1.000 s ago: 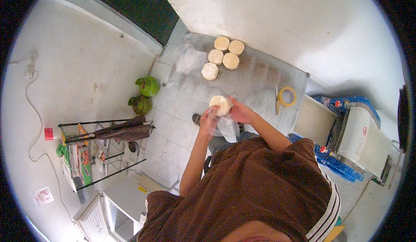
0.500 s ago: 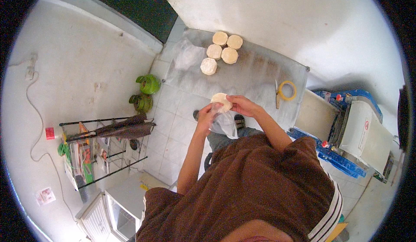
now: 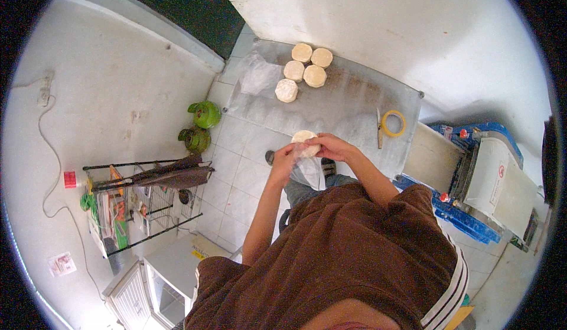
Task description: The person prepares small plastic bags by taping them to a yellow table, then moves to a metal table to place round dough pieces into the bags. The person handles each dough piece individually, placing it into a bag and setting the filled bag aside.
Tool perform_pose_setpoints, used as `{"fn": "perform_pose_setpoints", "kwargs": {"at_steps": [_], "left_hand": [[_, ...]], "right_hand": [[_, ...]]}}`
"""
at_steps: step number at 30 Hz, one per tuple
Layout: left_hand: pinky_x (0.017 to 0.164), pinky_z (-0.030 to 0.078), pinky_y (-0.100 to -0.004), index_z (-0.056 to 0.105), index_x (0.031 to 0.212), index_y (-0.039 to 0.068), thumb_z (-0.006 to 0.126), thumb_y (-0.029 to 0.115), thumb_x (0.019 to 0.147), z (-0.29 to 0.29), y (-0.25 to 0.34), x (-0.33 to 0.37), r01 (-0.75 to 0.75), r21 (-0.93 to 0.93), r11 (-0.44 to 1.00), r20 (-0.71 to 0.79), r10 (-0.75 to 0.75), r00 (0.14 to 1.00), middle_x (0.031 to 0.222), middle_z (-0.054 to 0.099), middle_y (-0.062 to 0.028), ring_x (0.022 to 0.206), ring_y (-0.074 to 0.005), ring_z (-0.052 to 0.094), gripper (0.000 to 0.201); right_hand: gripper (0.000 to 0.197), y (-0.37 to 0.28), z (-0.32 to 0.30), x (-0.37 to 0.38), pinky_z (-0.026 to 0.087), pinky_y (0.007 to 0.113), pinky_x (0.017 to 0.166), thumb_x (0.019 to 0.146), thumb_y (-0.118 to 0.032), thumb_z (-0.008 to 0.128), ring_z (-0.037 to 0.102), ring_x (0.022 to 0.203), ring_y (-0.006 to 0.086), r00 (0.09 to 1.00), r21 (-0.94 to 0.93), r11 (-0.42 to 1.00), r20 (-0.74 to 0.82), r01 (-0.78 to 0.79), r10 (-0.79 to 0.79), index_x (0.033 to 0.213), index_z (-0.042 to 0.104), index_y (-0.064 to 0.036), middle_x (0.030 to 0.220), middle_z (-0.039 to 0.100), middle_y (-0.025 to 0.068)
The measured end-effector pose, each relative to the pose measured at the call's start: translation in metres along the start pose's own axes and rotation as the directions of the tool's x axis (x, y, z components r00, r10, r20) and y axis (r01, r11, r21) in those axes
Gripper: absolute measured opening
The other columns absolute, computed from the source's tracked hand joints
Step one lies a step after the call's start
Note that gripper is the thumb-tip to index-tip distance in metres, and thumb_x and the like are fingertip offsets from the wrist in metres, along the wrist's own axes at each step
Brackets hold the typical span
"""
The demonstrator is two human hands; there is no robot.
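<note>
In front of my body, both hands are closed around a pale round stack of what look like dough wrappers [image 3: 303, 136] and a clear plastic bag [image 3: 310, 174]. My left hand [image 3: 283, 160] pinches the bag's edge against the near left of the stack. My right hand [image 3: 332, 146] grips the stack from the right, thumb and fingers on its near side. The bag hangs below the hands; how far the stack is inside it is hard to see. Several similar pale stacks [image 3: 315, 76] stand at the table's far side, beside a heap of clear plastic bags [image 3: 260, 76].
On the grey table [image 3: 354, 108] lie a roll of yellow tape [image 3: 393, 123] and a knife-like tool [image 3: 380, 130]. A machine with blue sides [image 3: 487, 170] stands at right. Green gas cylinders [image 3: 207, 115] and a wire rack [image 3: 153, 215] are at left. A white wall rises behind the table.
My right hand's fingers have moved further over the near side of the held stack. My left hand has shifted slightly right, closer to it. The bag sits bunched near the fingers.
</note>
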State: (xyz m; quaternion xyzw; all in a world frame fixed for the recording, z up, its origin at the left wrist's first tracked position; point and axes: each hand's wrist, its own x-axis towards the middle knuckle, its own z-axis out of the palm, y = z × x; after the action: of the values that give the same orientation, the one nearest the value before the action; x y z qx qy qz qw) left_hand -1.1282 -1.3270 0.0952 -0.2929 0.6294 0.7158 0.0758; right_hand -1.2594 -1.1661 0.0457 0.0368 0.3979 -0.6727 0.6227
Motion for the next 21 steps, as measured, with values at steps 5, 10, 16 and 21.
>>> {"fn": "perform_pose_setpoints", "kwargs": {"at_steps": [5, 10, 16, 21], "left_hand": [[0.069, 0.047, -0.0281, 0.078, 0.111, 0.006, 0.068, 0.029, 0.099, -0.013, 0.001, 0.001, -0.169, 0.147, 0.975, -0.124, 0.187, 0.974, 0.094, 0.073, -0.0045, 0.076, -0.0139, 0.059, 0.028], [0.076, 0.048, -0.0380, 0.078, 0.111, 0.009, 0.070, 0.019, 0.096, -0.038, 0.006, -0.009, -0.166, 0.711, 0.684, -0.286, 0.497, 0.819, 0.093, 0.068, -0.0150, 0.083, -0.0276, 0.061, 0.021], [0.074, 0.047, -0.0411, 0.076, 0.117, 0.009, 0.066, 0.008, 0.093, -0.039, 0.017, -0.013, -0.143, 0.674, 0.725, -0.408, 0.526, 0.746, 0.087, 0.055, -0.0143, 0.080, -0.0299, 0.057, 0.026], [0.077, 0.048, -0.0414, 0.075, 0.120, 0.009, 0.063, 0.002, 0.089, -0.026, 0.021, -0.010, -0.158, 0.680, 0.716, -0.359, 0.512, 0.780, 0.094, 0.059, -0.0166, 0.081, -0.0320, 0.060, 0.033]], "right_hand": [[0.051, -0.006, 0.000, -0.007, 0.056, 0.036, 0.100, 0.095, -0.027, 0.075, 0.068, 0.112, 0.0215, 0.968, -0.116, 0.981, -0.177, 0.156, -0.175, 0.134, 0.059, 0.0025, 0.126, 0.069, 0.0104], [0.055, -0.027, -0.010, -0.028, 0.054, 0.034, 0.098, 0.094, -0.030, 0.077, 0.068, 0.112, 0.0209, 0.913, -0.277, 0.940, -0.296, 0.200, -0.282, 0.137, 0.060, -0.0004, 0.127, 0.070, 0.0108], [0.053, -0.037, 0.026, -0.062, 0.056, 0.035, 0.093, 0.090, -0.026, 0.081, 0.069, 0.104, 0.0195, 0.840, -0.429, 0.826, -0.232, 0.364, -0.491, 0.132, 0.062, -0.0005, 0.120, 0.072, 0.0105], [0.051, -0.045, 0.078, -0.075, 0.058, 0.036, 0.088, 0.087, -0.022, 0.083, 0.071, 0.100, 0.0195, 0.782, -0.623, 0.615, -0.009, 0.483, -0.624, 0.130, 0.063, -0.0018, 0.114, 0.073, 0.0113]]}}
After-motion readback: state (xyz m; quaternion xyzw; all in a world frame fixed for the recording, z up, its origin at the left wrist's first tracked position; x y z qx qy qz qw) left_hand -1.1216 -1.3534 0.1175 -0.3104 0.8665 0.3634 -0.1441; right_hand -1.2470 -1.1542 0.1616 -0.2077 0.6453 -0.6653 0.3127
